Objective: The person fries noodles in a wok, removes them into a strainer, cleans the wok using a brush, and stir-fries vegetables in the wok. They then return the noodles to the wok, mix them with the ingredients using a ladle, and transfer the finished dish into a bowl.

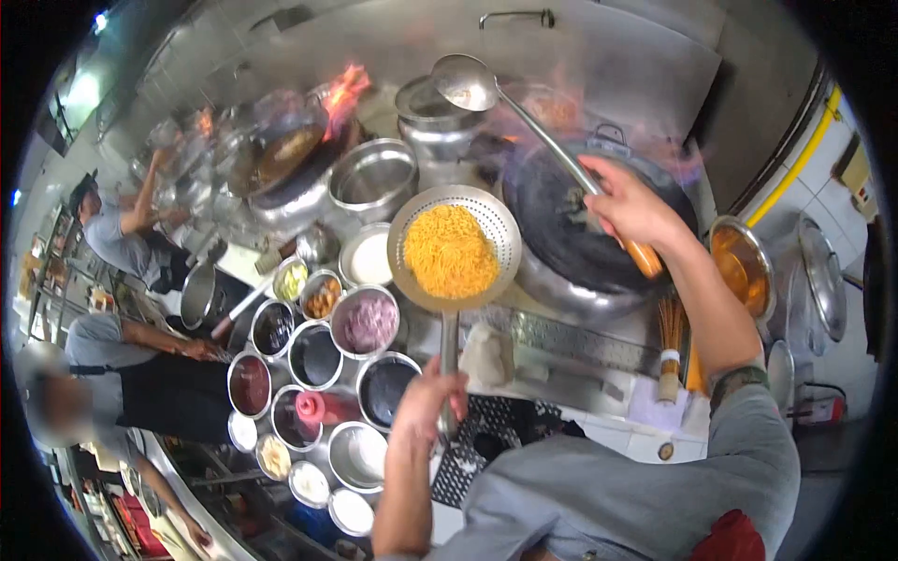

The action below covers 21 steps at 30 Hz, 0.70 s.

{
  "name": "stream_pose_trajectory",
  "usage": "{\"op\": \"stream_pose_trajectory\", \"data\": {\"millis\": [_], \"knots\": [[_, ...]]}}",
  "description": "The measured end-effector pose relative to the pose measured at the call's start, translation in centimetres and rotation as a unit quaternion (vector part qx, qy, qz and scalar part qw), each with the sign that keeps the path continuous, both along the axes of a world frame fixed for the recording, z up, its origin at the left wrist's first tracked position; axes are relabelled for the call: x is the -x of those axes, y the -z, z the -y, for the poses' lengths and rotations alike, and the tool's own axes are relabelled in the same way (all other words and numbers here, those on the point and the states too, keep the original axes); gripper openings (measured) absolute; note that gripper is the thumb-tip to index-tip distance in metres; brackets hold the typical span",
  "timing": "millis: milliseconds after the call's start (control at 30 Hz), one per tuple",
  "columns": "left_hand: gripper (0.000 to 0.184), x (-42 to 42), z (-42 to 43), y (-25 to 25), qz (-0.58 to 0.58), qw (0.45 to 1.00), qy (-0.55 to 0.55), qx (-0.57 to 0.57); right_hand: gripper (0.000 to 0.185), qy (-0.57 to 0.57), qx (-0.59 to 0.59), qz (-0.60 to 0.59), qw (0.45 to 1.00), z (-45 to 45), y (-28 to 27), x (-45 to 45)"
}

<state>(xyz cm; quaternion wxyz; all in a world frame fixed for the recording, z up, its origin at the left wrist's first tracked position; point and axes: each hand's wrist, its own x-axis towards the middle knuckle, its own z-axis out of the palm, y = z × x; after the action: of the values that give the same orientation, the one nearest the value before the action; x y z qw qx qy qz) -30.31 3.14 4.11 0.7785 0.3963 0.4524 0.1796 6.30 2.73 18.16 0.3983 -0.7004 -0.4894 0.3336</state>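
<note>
My left hand [432, 404] is wrapped round the handle of a perforated metal strainer [511, 245]. Yellow noodles [449, 251] lie heaped in its bowl. In my right hand [636, 201] is a long ladle [535, 129] with a wooden end to its handle. The ladle's bowl is raised at the upper left of a large dark wok [552, 220], over a steel pot [426, 117]. Flames show round the wok's rim, and its inside looks dark with a little grey steam or residue.
Left of the strainer stand several ingredient pots, among them chopped onion [367, 323] and a red squeeze bottle [323, 408]. A second wok [285, 154] flames at the left. A bamboo brush [670, 360] and a bowl of amber liquid [744, 266] are at right. Two co-workers [131, 234] stand left.
</note>
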Motion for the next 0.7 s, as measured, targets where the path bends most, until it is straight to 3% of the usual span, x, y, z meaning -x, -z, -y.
{"op": "stream_pose_trajectory", "data": {"millis": [67, 133, 200, 333, 367, 433, 467, 500, 533, 600, 667, 700], "knots": [[0.055, -0.8, 1.6, 1.5, 0.064, 0.996, -0.04, 0.055, 0.05, -0.036, -0.024, 0.023, 0.999, -6.2, -0.6, -2.8], [0.054, -1.6, 1.4, 2.6, 0.102, 0.986, -0.055, 0.118, 0.042, -0.015, -0.006, 0.056, 0.998, -12.8, -1.2, -3.9], [0.049, -2.4, 0.6, 2.0, 0.109, 0.978, -0.074, 0.161, 0.039, -0.006, -0.021, 0.083, 0.996, -21.2, 2.2, -6.0], [0.047, -3.0, 0.1, 1.9, 0.107, 0.974, -0.103, 0.171, 0.031, -0.008, 0.053, 0.386, 0.921, -33.7, 9.0, -5.8], [0.047, -3.2, 0.4, 1.2, 0.104, 0.976, -0.104, 0.16, 0.015, 0.01, 0.013, 0.367, 0.93, -37.6, 12.9, -6.9], [0.047, -2.9, 0.7, 0.2, 0.109, 0.978, -0.104, 0.144, 0.01, 0.031, 0.018, 0.024, 0.999, -38.9, 11.9, -6.0], [0.047, -3.0, 0.6, 0.1, 0.119, 0.974, -0.112, 0.158, 0.011, 0.04, 0.026, -0.152, 0.987, -39.1, 11.5, -5.3], [0.046, -3.2, 0.8, -0.1, 0.129, 0.969, -0.118, 0.173, 0.02, 0.001, -0.012, -0.4, 0.917, -40.8, 12.5, -6.7], [0.046, -3.2, 0.7, -0.2, 0.139, 0.965, -0.121, 0.185, 0.016, 0.004, -0.023, -0.599, 0.8, -40.7, 11.0, -6.7], [0.041, -2.7, 0.0, 0.5, 0.193, 0.946, -0.119, 0.233, 0.011, 0.01, -0.017, -0.737, 0.675, -38.5, 7.6, -6.5], [0.039, -2.0, -0.8, 0.4, 0.233, 0.924, -0.111, 0.282, 0.009, -0.007, -0.032, -0.775, 0.631, -35.5, 4.8, -6.0], [0.038, -2.1, -1.4, -0.8, 0.175, 0.946, -0.101, 0.252, 0.009, -0.014, -0.041, -0.792, 0.609, -33.7, 3.7, -5.9]]}}
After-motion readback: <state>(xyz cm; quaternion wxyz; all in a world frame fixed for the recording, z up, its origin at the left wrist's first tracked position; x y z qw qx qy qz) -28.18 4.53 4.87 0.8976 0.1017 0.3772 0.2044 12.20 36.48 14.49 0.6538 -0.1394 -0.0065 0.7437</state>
